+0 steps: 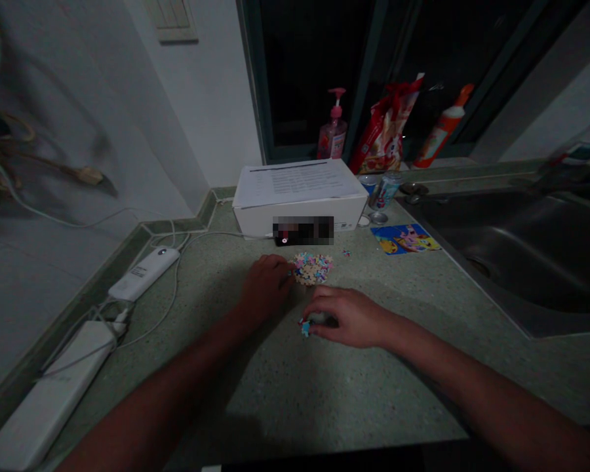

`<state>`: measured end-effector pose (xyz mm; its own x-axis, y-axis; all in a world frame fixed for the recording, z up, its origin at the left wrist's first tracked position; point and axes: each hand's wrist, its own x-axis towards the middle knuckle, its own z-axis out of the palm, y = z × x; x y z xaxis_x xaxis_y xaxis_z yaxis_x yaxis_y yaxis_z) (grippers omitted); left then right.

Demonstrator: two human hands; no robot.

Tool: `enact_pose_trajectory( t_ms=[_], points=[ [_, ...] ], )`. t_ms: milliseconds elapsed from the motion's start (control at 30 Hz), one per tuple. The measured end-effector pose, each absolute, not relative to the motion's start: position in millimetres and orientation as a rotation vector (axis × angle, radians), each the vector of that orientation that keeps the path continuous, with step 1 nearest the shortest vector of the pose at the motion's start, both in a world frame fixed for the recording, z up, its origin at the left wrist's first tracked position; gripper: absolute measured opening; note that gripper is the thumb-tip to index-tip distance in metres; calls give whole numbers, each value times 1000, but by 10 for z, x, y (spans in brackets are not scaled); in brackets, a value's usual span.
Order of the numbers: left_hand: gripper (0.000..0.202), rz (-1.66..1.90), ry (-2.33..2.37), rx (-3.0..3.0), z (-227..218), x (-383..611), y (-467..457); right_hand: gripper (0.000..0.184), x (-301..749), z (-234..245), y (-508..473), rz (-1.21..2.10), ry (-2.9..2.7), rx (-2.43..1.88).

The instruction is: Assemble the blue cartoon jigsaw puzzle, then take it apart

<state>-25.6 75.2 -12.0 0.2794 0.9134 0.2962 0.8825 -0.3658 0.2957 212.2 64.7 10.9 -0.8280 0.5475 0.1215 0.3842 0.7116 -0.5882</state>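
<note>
A small heap of jigsaw puzzle pieces (314, 269) lies on the counter, some face up in pink, blue and purple, others showing tan backs. My left hand (269, 282) is at the heap's left edge, its fingers bent and apart, the fingertips touching pieces there. Nearer to me, my right hand (351, 316) has its thumb and forefinger curled around a light-blue puzzle piece (305, 328). A dark reddish bit beside that piece is too small to make out. One loose puzzle piece (347, 253) lies right of the heap.
Behind the heap is a white box (299, 190) with a dark, partly blurred device before it. A cartoon picture card (406, 238) lies by the sink (521, 242). A can (387, 190) stands near the box. At left are a white power bank (145, 272), cables and a power strip (59, 387).
</note>
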Motion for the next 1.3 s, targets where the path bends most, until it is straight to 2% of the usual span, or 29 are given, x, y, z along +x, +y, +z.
enact_pose_trajectory(
  t_ms=[133,467,600,767,900,967,1133,1300],
  points=[
    [29,566,1700,2498,-109,-197,725,20,2122,105,644,803,-2629,-740],
    [20,516,1703,2517,-107,-198,736,15,2119,40,664,762,-2599,-755],
    [23,552,1734,2514,-133,-226,767,13,2120,10,682,738,-2574,-760],
    [24,834,1786,2091,-94,-216,763,15,2120,-3,707,581,-2435,-886],
    [28,941,1634,1591,-12,-118,630,26,2123,34,698,436,-2264,-953],
    [30,924,1565,1556,16,-62,552,31,2123,55,685,406,-2241,-935],
    [29,918,1414,1475,36,18,442,22,2121,70,668,343,-2286,-864],
    [30,929,1386,1471,9,11,429,23,2095,57,649,344,-2284,-889]
  ],
)
